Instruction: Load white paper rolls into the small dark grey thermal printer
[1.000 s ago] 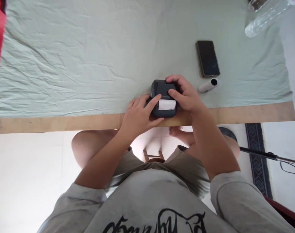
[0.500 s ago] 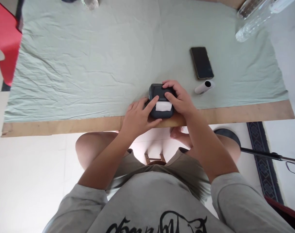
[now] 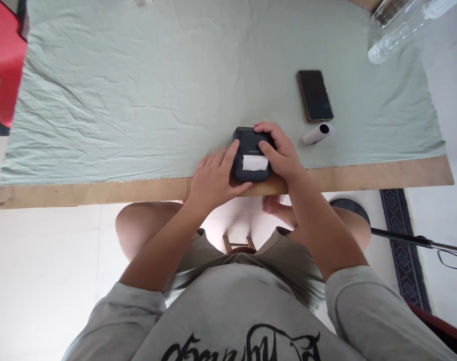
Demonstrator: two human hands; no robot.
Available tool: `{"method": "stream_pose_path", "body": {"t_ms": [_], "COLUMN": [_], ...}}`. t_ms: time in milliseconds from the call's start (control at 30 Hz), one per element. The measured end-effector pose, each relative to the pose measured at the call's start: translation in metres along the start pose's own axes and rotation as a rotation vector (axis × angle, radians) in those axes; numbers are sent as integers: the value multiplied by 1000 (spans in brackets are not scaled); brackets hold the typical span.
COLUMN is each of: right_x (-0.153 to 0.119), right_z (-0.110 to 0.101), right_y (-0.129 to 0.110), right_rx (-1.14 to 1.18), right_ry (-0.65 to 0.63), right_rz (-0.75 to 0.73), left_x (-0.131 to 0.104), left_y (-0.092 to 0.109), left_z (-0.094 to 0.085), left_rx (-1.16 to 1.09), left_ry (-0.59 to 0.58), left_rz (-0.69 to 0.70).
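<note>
A dark, rounded box-shaped device rests at the table's near edge, with a strip of white paper showing across its top. My left hand lies against its left side, fingers spread, the index fingertip at the upper left edge and the thumb by the near side. Around the right side and far corner curls my right hand, gripping the device with its thumb on top. The underside of the device is hidden.
A black phone and a small white handheld object lie right of the device. Clear bottles stand or lie at the far right. A green cloth covers the table up to its wooden edge. A red chair is at left.
My left index finger has shifted from the top of the device toward its upper left edge. The right hand keeps its hold. The camera view has shifted slightly.
</note>
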State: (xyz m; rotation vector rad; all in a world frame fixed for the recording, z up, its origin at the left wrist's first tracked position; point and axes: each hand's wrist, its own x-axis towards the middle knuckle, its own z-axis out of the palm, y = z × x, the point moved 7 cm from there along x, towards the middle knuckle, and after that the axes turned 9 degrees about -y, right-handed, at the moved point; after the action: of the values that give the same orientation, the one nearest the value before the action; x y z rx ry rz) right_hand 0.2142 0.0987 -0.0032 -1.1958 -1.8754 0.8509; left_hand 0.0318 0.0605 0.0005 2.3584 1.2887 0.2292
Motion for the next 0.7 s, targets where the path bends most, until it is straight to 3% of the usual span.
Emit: {"method": "stream_pose_path", "body": {"t_ms": [233, 700], "right_x": [-9, -7], "right_z": [-5, -4], "right_y": [-2, 4], "right_rx": [-94, -86], "right_ry": [218, 210], "right_rz": [48, 182], "left_x": [2, 6], "left_y": [-2, -9], "left_z": [3, -2], "left_rx": [20, -37], "left_ry": [-38, 16], "left_rz": [-24, -15]}}
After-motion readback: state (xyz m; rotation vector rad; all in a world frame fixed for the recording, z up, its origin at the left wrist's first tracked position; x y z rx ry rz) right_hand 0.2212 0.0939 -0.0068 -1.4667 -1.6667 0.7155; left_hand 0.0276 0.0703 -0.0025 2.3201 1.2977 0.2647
